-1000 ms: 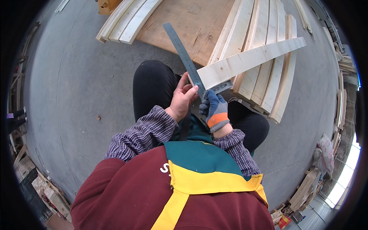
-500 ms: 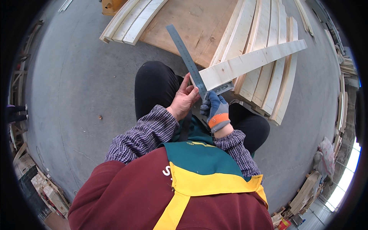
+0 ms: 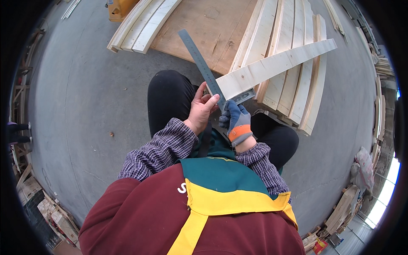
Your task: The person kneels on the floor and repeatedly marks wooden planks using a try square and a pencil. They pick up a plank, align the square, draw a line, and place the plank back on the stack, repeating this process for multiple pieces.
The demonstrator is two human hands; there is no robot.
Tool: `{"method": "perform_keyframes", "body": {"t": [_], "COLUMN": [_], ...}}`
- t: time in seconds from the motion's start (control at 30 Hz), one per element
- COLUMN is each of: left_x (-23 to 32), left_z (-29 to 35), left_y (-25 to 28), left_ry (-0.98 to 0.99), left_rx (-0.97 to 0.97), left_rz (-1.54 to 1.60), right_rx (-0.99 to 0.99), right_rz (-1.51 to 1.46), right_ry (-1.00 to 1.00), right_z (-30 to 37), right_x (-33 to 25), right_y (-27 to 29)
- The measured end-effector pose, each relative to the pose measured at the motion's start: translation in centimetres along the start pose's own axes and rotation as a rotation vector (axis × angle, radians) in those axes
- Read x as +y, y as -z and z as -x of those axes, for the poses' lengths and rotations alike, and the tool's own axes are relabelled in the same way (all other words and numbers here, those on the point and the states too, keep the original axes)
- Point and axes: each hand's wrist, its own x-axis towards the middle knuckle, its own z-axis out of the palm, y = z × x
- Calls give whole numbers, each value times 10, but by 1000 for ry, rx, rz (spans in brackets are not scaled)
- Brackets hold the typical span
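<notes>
A metal try square [image 3: 199, 60] lies with its ruler blade across the near end of a pale wooden board [image 3: 276, 67]. The square's thicker stock [image 3: 243, 97] runs along the board's lower edge. My bare left hand [image 3: 199, 111] pinches the blade against the board's end, thumb on top and fingers partly hidden underneath. In a blue-grey glove with an orange cuff, my right hand [image 3: 236, 119] is closed round the square's corner. The board slants up to the right, its far part over a row of curved wooden pieces [image 3: 293, 80].
A brown wooden panel [image 3: 204, 29] lies ahead, with more curved pieces [image 3: 148, 23] on its left. My bent knees [image 3: 168, 95] flank the work. Wood scraps [image 3: 55, 214] sit at the lower left, and a plastic bag [image 3: 362, 170] lies at the right edge.
The whole scene has shifted slightly up and left in the view. Both hands keep their hold, and the square stays at the board's end.
</notes>
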Motion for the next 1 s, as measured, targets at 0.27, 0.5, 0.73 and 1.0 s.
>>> {"method": "perform_keyframes", "body": {"t": [0.27,0.5,0.73,1.0], "left_x": [0,3,3,1], "left_z": [1,2,1,1], "left_y": [-5,-7,-7,-4], "left_ry": [-25,-50,-62,-65], "left_rx": [50,7,4,-3], "left_rz": [-20,12,19,7], "right_rx": [-8,-72,-156,-285], "right_rz": [17,125,379,520], "right_ry": [1,80,574,590], "right_z": [-2,21,58,22], "right_x": [2,-14,-40,-48], "right_y": [2,17,48,23]}}
